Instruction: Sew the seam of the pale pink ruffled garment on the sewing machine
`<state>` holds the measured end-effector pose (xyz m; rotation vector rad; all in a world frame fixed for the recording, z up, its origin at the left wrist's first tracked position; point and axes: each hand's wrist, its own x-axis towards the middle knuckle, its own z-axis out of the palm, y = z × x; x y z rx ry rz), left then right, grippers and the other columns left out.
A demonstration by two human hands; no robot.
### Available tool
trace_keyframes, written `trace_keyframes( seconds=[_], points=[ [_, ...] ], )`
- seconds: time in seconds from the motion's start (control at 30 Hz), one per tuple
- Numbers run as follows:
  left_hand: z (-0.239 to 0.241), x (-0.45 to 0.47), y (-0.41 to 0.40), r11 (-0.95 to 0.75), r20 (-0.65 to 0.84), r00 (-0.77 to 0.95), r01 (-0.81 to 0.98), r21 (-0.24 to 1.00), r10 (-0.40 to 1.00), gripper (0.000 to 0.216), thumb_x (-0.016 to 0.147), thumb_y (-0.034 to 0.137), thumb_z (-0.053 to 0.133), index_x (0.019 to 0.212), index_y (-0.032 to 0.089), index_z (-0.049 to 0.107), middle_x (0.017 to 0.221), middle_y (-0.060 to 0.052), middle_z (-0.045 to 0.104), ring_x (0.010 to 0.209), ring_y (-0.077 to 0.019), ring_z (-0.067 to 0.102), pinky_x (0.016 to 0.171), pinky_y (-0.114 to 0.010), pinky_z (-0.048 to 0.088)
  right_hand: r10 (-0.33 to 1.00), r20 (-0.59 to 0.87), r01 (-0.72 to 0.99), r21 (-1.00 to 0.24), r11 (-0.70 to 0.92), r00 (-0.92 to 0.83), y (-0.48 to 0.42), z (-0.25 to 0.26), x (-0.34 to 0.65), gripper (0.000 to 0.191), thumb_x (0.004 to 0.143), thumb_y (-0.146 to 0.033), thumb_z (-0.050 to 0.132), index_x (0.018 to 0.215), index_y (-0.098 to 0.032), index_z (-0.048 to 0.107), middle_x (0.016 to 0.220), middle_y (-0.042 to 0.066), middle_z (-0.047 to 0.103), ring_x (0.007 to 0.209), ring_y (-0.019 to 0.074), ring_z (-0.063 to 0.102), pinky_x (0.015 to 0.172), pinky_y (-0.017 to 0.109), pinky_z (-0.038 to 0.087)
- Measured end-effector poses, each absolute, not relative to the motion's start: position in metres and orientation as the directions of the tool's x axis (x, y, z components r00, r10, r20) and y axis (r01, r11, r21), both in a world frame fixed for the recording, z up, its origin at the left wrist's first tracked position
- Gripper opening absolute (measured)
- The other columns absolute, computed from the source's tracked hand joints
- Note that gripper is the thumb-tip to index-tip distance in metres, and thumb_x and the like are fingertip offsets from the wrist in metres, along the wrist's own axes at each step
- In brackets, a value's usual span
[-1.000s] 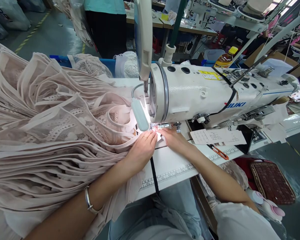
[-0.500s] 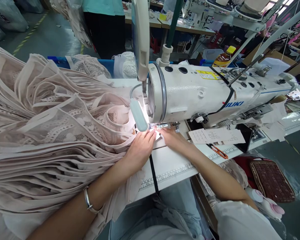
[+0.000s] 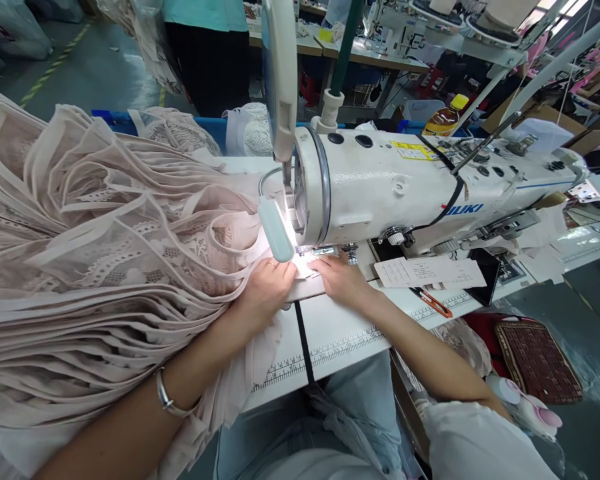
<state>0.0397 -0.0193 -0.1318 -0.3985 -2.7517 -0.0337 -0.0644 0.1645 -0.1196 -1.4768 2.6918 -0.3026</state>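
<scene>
My left hand (image 3: 267,292) is closed, its fingers pinching the edge of beige fabric (image 3: 225,283) just left of the needle area. Bent and pressed together, the fingers of my right hand (image 3: 341,280) grip a pale piece of the fabric under the lit front of the white sewing machine (image 3: 380,187). Its needle is hidden behind a pale green lamp cover (image 3: 276,230). A large heap of beige lace garments (image 3: 90,340) lies on the left, reaching under my left forearm.
On the table, right of my right hand, lie a paper slip (image 3: 430,272), an orange cutter (image 3: 431,303) and a dark flat device (image 3: 486,267). A ruler strip (image 3: 330,347) runs along the front edge. Behind the machine stands a bottle (image 3: 446,119); a person (image 3: 207,60) is beyond.
My left hand has moved left, away from the needle, widening the gap between my hands and showing more bright fabric there. My right hand stays close to the machine's front.
</scene>
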Motion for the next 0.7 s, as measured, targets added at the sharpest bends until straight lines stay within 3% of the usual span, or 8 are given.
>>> trace_keyframes(
  seconds=[0.13,0.23,0.37,0.5,0.7],
  points=[
    [-0.131,0.036,-0.034,0.952,0.36,-0.893,0.305,0.038,0.272,0.027,0.098,0.009,0.043,0.116,0.017,0.062,0.101,-0.009,0.069,0.091,-0.023,0.061,0.077,-0.034,0.045,-0.877,0.083,-0.858,-0.267,0.438,-0.474,0.173,-0.123,-0.067,0.051,0.087,-0.003,0.042,0.125,-0.027,0.068,0.126,0.006,0.066,0.108,0.0232,0.061,0.078,0.034,0.053],
    [-0.131,0.033,-0.032,0.956,0.384,-0.885,0.293,0.018,0.264,0.021,0.1,0.015,0.045,0.101,0.017,0.066,0.101,-0.01,0.068,0.098,-0.0247,0.059,0.077,-0.035,0.044,-0.893,0.129,-0.879,-0.286,0.382,-0.431,0.176,-0.126,-0.068,0.055,0.085,0.0,0.042,0.127,-0.025,0.067,0.125,0.007,0.066,0.111,0.0235,0.06,0.081,0.034,0.052],
    [-0.13,0.033,-0.027,0.941,0.354,-0.874,0.333,-0.062,0.333,0.029,0.101,0.013,0.041,0.086,0.015,0.065,0.081,-0.007,0.063,0.078,-0.0201,0.056,0.065,-0.032,0.038,-0.891,0.16,-0.882,-0.294,0.368,-0.425,0.175,-0.13,-0.068,0.05,0.088,-0.001,0.042,0.124,-0.023,0.068,0.118,0.008,0.068,0.102,0.0226,0.063,0.08,0.035,0.052],
    [-0.127,0.033,-0.025,0.946,0.317,-0.891,0.314,-0.084,0.324,0.027,0.099,0.009,0.041,0.106,0.014,0.067,0.08,-0.007,0.061,0.075,-0.0203,0.056,0.062,-0.032,0.036,-0.842,0.233,-0.857,-0.315,0.408,-0.487,0.176,-0.135,-0.068,0.047,0.09,-0.002,0.04,0.12,-0.024,0.069,0.118,0.005,0.071,0.101,0.0213,0.065,0.081,0.033,0.053],
    [-0.13,0.029,-0.026,0.963,0.334,-0.927,0.229,0.14,0.171,0.021,0.099,0.023,0.05,0.104,0.022,0.07,0.096,-0.008,0.066,0.092,-0.0234,0.059,0.07,-0.033,0.041,-0.771,0.319,-0.818,-0.388,0.425,-0.552,0.179,-0.136,-0.068,0.044,0.095,-0.008,0.036,0.114,-0.026,0.071,0.113,0.002,0.074,0.108,0.0204,0.066,0.088,0.034,0.054]
  ],
)
